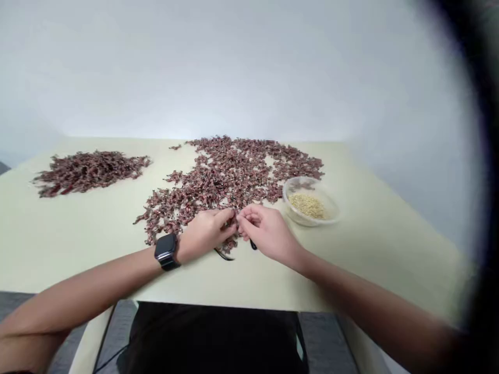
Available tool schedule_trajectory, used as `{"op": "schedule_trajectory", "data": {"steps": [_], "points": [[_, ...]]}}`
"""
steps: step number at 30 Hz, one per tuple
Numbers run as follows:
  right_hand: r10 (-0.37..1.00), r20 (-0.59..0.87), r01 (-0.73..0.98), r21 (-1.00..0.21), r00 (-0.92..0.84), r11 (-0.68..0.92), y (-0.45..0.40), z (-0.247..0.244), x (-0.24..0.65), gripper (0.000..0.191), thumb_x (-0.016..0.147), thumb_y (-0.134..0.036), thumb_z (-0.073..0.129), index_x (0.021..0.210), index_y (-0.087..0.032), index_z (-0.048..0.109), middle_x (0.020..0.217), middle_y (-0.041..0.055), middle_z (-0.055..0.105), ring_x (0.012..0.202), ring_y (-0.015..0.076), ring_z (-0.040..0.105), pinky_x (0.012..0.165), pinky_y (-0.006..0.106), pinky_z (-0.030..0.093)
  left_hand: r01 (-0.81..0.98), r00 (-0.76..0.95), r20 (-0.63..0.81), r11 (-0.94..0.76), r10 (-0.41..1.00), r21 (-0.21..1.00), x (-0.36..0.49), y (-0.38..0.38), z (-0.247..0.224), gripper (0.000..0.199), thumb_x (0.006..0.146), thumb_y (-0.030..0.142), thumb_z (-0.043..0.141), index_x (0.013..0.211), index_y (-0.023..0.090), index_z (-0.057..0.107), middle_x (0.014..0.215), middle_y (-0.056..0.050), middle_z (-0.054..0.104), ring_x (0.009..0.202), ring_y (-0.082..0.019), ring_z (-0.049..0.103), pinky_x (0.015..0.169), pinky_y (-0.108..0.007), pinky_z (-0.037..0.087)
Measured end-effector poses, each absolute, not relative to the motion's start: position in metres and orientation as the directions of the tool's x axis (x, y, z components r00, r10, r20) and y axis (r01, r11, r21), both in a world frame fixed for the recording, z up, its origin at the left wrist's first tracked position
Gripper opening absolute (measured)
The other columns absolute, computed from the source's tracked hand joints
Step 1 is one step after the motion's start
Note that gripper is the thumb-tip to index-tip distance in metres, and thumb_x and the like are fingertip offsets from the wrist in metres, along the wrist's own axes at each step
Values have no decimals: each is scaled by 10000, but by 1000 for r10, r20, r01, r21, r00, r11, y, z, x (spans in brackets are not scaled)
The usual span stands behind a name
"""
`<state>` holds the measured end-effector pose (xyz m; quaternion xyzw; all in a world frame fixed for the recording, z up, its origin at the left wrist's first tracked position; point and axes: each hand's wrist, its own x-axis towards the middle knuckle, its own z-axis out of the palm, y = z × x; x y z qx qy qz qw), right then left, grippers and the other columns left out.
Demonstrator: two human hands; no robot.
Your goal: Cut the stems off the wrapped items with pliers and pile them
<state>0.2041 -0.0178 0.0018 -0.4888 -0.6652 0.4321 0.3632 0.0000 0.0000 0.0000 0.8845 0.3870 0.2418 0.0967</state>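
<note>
1. While leaning over the surface (257,283), held left hand (205,231) and right hand (271,234) narrow, close together at the near edge of the dried pieces (222,182).
2. Could not tell grip contents.
3. Had bowl (312,222) near right hand.

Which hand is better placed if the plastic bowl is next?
Right, I'd say. The right hand is nearer the plastic bowl, on the same side; the left hand would have to cross past it.

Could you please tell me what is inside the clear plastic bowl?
The clear round plastic bowl holds small yellowish grains, heaped loosely; whatever lies beneath them is covered and cannot be seen.
</note>
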Motion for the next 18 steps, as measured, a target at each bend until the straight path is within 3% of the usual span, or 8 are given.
{"op": "schedule_trajectory", "data": {"steps": [6,10,18], "points": [[963,73,261,-955,-260,143,-19,2,203,154,996,-347,566,925,-217,611,762,5,680,648,154,656,644,304,568,631,565,326,-652,758,421,2,2,5,154,953,252,616,829,171,572,664,39,554,589,-90,500,576,-224,320],[952,0,129,-991,-307,42,-15,5,204,178,988,-358,584,907,-200,605,748,-4,656,634,142,657,635,298,588,595,545,336,-636,768,491,3,0,10,137,951,251,622,843,169,605,663,46,592,584,-75,530,583,-202,349],[923,-95,21,-995,-373,-94,-8,10,207,212,965,-356,622,870,-167,607,718,-10,652,589,116,653,600,262,575,576,557,365,-663,746,478,4,0,11,139,948,219,614,821,170,590,660,44,611,578,-67,536,572,-185,347]]}}
